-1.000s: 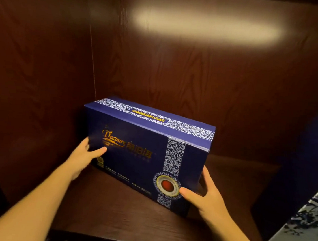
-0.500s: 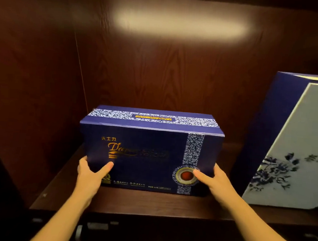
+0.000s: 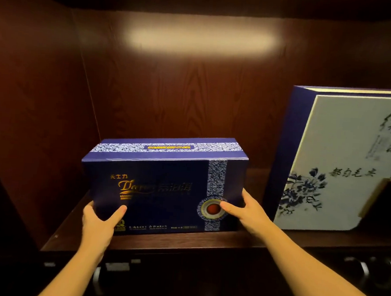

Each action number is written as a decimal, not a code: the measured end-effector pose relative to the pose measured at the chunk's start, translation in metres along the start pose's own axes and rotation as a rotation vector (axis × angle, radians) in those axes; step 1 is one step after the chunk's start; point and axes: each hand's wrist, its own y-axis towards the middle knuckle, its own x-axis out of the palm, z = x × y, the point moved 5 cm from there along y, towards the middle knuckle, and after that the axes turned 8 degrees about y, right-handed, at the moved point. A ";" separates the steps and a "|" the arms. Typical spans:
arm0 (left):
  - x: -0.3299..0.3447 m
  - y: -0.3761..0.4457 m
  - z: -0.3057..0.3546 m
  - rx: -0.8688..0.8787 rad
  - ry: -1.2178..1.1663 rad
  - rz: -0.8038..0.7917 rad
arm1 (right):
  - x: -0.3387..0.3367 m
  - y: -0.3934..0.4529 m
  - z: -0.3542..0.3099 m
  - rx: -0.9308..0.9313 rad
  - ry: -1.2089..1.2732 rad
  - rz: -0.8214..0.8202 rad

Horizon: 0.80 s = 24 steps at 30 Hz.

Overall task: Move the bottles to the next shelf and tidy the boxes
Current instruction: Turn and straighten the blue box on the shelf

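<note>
A dark blue box (image 3: 164, 187) with gold lettering and a blue-white patterned band stands on its long side on the wooden shelf (image 3: 183, 239). My left hand (image 3: 100, 222) grips its lower left corner, thumb on the front face. My right hand (image 3: 245, 209) holds its right end, thumb near the round red emblem. To the right a larger white box (image 3: 341, 162) with blue flower painting and a blue spine stands upright, a gap apart. No bottles are in view.
The dark wood side wall (image 3: 30, 113) closes the compartment on the left and the back panel (image 3: 194, 90) stands behind the boxes. Below the shelf edge, metal handles (image 3: 364, 267) and fittings show in the dark.
The blue box has turned from skewed to square with the shelf front and sits nearer the edge. The view has pulled back and right, revealing the white box fully.
</note>
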 end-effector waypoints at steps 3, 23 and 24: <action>-0.004 -0.012 0.002 -0.015 0.071 0.141 | -0.016 -0.011 -0.002 0.048 0.004 0.039; 0.262 -0.309 0.228 0.140 -0.052 -0.253 | -0.363 -0.144 -0.043 -0.077 0.075 0.339; 0.283 -0.328 0.244 0.144 -0.060 -0.285 | -0.389 -0.153 -0.044 -0.067 0.072 0.349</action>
